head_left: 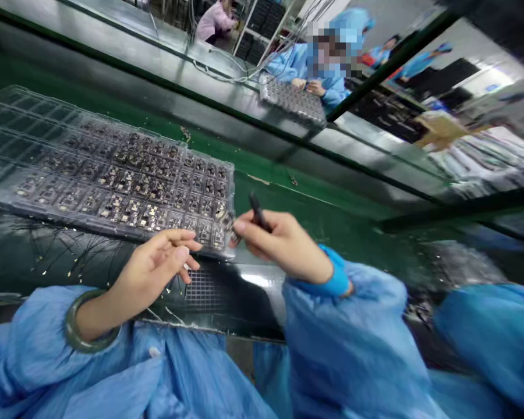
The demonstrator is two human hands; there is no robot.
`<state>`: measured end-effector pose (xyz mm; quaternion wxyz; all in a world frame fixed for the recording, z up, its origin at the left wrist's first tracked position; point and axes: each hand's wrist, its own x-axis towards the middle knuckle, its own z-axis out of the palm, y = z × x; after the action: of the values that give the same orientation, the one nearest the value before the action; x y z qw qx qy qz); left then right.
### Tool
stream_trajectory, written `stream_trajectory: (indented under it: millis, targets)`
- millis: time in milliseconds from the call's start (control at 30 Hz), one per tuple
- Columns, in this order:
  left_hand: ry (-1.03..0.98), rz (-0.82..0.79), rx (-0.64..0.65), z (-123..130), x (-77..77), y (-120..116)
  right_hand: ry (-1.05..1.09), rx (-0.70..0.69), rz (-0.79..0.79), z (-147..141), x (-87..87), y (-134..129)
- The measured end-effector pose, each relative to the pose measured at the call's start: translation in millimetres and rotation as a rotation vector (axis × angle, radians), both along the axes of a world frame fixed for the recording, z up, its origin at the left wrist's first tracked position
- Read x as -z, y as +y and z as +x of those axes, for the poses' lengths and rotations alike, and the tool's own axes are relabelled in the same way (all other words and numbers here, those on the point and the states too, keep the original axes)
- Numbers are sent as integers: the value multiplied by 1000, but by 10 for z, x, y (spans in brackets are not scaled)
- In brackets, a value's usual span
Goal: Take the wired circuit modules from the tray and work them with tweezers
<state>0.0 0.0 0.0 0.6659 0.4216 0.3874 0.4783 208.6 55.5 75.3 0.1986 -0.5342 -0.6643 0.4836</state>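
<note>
Slim black tool [258, 212] pinched by right hand [283, 244].

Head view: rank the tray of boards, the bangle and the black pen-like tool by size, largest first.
Largest: clear plastic tray of small circuit boards.
Unranked: pale green stone bangle on the left wrist, and slim black pen-shaped tool in the right hand. The bangle sits nearer the camera, and fingers partly hide the tool.
</note>
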Motion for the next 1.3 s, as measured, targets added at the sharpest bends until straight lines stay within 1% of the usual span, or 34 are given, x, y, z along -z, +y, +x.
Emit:
stream_trajectory:
  millis: [100, 167, 267, 367, 600, 767, 833, 900, 1033, 1100, 1167, 1233, 1300]
  targets:
    - [-72, -52, 65, 90, 38, 22, 27, -95, -83, -86, 133, -244]
    - [-91, -61, 84, 130, 57, 31, 41, -137, -92, -114, 202, -351]
    - [-65, -36, 72, 153, 76, 37, 64, -167, -74, -114, 289, -423]
    - [-18, -4, 79, 150, 87, 39, 56, -155, -56, -92, 369, -453]
    - [31, -55, 85, 167, 85, 24, 60, -73, 17, -62, 477, -568]
    - [110, -85, 107, 170, 43, 18, 56, -28, 70, -94, 517, -636]
    - [170, -56, 80, 173, 22, 15, 87, -1, 73, -122, 538, -653]
    - [227, 8, 35, 181, 14, 6, 140, 33, 51, -161, 563, -662]
    - [282, 148, -21, 188, 55, -29, 207, 168, -5, -255, 627, -657]
    - [295, 190, -15, 182, 91, -44, 257, 221, -49, -298, 662, -651]
    - [315, 208, 20, 173, 122, -52, 314, 263, -82, -335, 693, -650]
    - [323, 200, 51, 165, 136, -54, 351, 303, -82, -366, 712, -654]
    - [301, 158, 68, 160, 129, -52, 366, 333, -61, -392, 711, -663]
